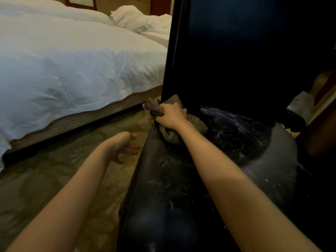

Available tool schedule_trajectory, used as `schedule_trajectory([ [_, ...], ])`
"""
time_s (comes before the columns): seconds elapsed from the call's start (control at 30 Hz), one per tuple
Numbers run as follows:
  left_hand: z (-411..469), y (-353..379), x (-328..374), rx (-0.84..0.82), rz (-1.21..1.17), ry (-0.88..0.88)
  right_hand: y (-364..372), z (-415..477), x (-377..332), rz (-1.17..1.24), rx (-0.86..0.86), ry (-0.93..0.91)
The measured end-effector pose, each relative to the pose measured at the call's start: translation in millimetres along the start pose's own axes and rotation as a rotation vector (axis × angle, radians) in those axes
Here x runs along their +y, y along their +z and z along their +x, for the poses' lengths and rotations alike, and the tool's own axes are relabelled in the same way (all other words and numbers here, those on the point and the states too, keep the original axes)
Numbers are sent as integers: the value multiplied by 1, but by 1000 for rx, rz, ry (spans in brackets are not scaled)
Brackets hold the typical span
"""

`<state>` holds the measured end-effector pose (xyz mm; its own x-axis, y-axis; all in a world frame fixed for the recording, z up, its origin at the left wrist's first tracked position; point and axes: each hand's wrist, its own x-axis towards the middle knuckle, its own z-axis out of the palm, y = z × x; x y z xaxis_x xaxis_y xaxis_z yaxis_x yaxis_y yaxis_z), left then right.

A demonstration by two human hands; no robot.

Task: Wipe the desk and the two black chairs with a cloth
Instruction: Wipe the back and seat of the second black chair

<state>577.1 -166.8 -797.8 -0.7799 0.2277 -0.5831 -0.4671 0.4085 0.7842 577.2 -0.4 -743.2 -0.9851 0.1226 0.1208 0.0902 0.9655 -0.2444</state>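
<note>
Black leather-look chair (pixel 227 160): upright back, padded seat flecked with pale specks. Crumpled grey-brown cloth (pixel 171 135): bunched at the seat's back left corner, grasped by the right hand (pixel 171 115). Left hand (pixel 121 144): relaxed, fingers loosely curled, holding nothing, over patterned carpet (pixel 54 175). White-quilted bed (pixel 72 60) beside.

This looks like a hotel bedroom. A bed (pixel 63 60) under a smooth white duvet fills the 10 o'clock side, sitting on a low wooden base (pixel 81 119). A second bed (pixel 160 31) with crumpled white pillows (pixel 131 17) lies beyond it at 12 o'clock. Wood panelling (pixel 109 2) backs them on the far wall. Patterned carpet (pixel 45 179) covers the floor at 8 o'clock, and a black upholstered chair (pixel 236 70) stands at 2 o'clock.
</note>
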Motion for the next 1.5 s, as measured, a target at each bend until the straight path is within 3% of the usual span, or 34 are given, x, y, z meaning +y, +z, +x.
schedule_trajectory([
  [0.13,-5,-4,0,5,193,66,4,12,-4,-53,-76,39],
  [0.37,-18,26,4,-84,292,31,4,26,-10,-216,-101,100],
  [0.53,-7,34,5,-103,256,-10,10,36,-5,-141,-57,148],
  [0.77,26,34,11,-112,180,148,10,57,-5,-239,-51,229],
  [1.0,53,22,14,-172,213,297,13,55,-30,-319,-191,100],
  [1.13,47,-5,-6,-219,265,201,12,34,-52,-211,-317,60],
  [1.23,40,-27,-10,-203,251,176,-9,21,-39,-16,-158,113],
  [1.3,35,-36,-5,-181,193,240,-16,13,-20,-97,31,182],
  [1.4,28,-41,-2,-204,154,274,0,-5,1,-181,31,261],
  [1.5,22,-44,0,-182,62,275,8,-22,-10,-44,26,132],
])
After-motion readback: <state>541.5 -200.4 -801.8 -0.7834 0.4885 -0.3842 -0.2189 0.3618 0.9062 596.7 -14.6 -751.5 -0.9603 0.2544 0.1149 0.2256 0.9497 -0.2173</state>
